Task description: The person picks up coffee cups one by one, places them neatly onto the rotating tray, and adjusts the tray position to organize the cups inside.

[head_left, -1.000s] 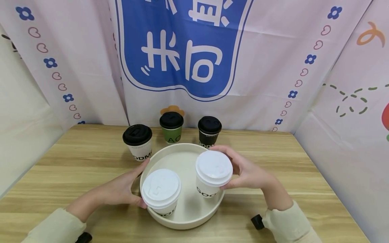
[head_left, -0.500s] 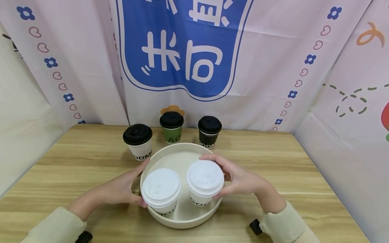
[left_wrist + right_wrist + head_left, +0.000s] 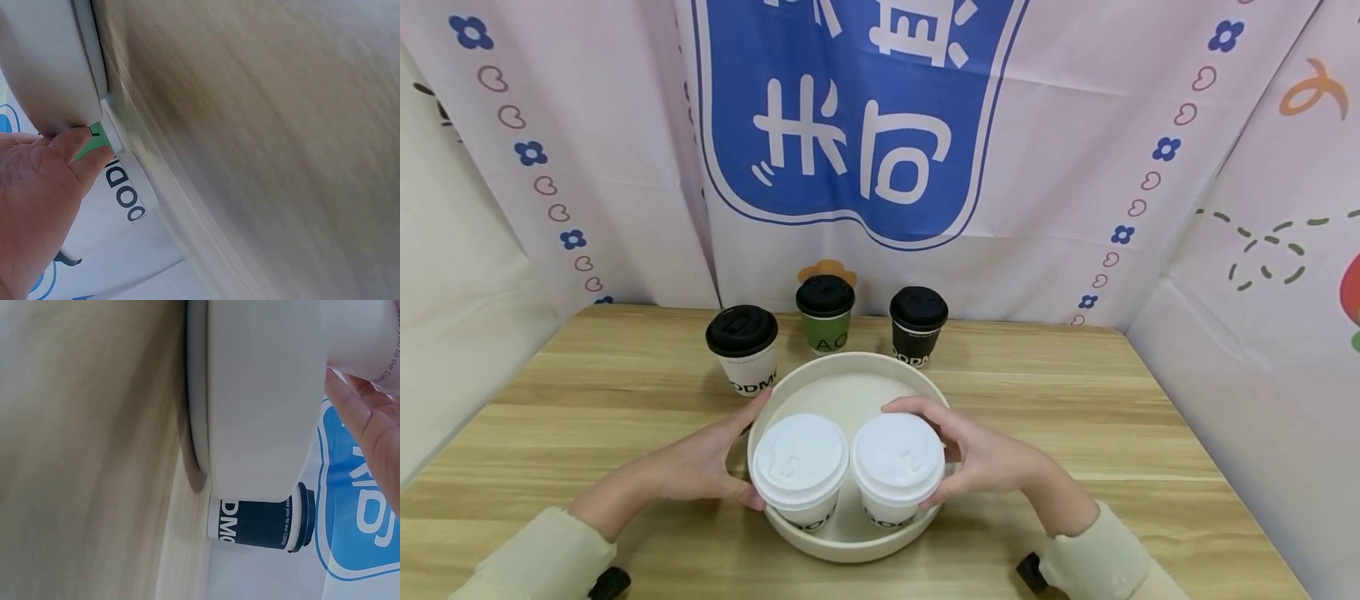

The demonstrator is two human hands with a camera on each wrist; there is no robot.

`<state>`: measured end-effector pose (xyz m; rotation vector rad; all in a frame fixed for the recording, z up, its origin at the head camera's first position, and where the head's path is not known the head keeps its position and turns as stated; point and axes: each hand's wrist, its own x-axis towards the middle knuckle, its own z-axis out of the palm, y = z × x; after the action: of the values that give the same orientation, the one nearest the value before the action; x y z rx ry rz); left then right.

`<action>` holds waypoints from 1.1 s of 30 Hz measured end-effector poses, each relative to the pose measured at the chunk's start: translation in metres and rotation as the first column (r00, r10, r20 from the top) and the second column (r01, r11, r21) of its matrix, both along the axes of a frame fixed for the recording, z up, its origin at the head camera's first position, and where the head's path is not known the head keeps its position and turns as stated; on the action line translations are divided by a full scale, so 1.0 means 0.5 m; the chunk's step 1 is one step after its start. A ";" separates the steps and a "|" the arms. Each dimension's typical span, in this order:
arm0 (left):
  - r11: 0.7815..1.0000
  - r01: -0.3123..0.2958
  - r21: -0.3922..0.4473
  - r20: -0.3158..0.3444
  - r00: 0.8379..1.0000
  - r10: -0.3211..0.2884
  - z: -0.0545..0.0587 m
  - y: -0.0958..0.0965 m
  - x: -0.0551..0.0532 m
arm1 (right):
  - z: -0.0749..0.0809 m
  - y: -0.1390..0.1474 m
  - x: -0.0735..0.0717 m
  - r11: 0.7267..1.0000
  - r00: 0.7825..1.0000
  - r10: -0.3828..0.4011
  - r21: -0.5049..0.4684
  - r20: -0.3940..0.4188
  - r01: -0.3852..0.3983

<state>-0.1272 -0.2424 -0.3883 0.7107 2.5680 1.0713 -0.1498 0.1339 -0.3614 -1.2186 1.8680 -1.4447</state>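
Note:
A round cream tray (image 3: 850,552) stands on the wooden table. Inside it, at the front left, is an upright paper coffee cup with a white lid (image 3: 800,461). Beside it is a second white-lidded paper cup (image 3: 898,460), which my right hand (image 3: 992,454) grips round its right side, thumb in front and fingers behind. My left hand (image 3: 700,462) holds the tray's left side, thumb towards the front and fingers spread towards the back. In the left wrist view the left hand (image 3: 40,181) has bent fingertips against the tray wall (image 3: 47,69).
Behind the tray stand three cups with black lids: a white one (image 3: 743,354) at the left, a green one (image 3: 825,315) in the middle and a black one (image 3: 917,327) at the right. A printed curtain (image 3: 1037,183) hangs at the table's back edge (image 3: 1037,323).
My right hand has brought its white-lidded cup left and towards the front, close beside the other one in the tray. The left hand stays at the tray's side.

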 end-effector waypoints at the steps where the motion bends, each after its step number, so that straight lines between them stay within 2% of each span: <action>1: 1.000 -0.004 -0.001 0.002 1.000 0.004 0.000 0.000 -0.001 | -0.002 0.000 0.000 1.000 1.000 0.005 -0.001 0.001 -0.005; 11: 1.000 -0.005 0.003 0.011 1.000 0.005 -0.010 0.001 -0.004 | -0.015 -0.002 0.005 0.999 1.000 0.029 -0.015 0.006 -0.029; 22: 1.000 0.001 0.003 0.013 1.000 -0.001 -0.010 0.000 -0.003 | -0.018 0.000 0.012 0.999 1.000 0.030 -0.014 -0.009 -0.030; 33: 1.000 -0.003 0.006 0.007 1.000 0.003 -0.007 0.001 -0.003 | -0.014 0.003 0.018 0.999 1.000 -0.009 0.033 -0.021 0.010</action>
<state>-0.1285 -0.2421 -0.3920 0.7037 2.5616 1.0811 -0.1409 0.1353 -0.3685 -1.2148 1.9063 -1.4051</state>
